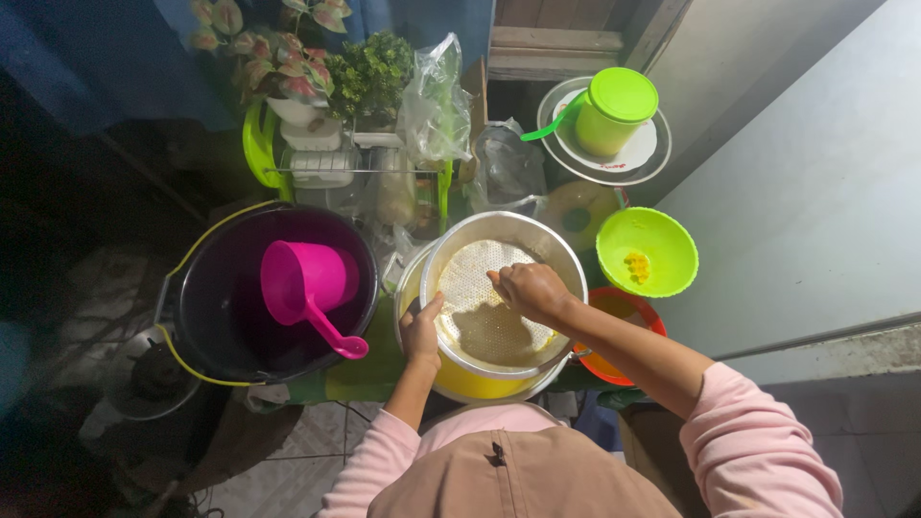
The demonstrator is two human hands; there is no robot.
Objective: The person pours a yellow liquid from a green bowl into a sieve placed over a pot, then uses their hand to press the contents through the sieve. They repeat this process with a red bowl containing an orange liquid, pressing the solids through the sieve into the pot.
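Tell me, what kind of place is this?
Probably a home washing-up corner: a black bucket holding a pink plastic dipper, stacked white plates, and a round metal sieve in both hands.

A magenta scoop (309, 286) sits in a black bucket (216, 307) with a yellow handle; the silver sieve (480, 288) has a pale, dotted mesh over a yellow basin (470, 384). Lime green recurs — bowl (662, 240), lidded jar (614, 110) — beside an orange bowl (624, 307) and pink sleeves (748, 441).

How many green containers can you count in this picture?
2. A lidded green jar stands on the plates at the back; a green bowl sits right of the metal sieve. Others may be hidden behind the bags.
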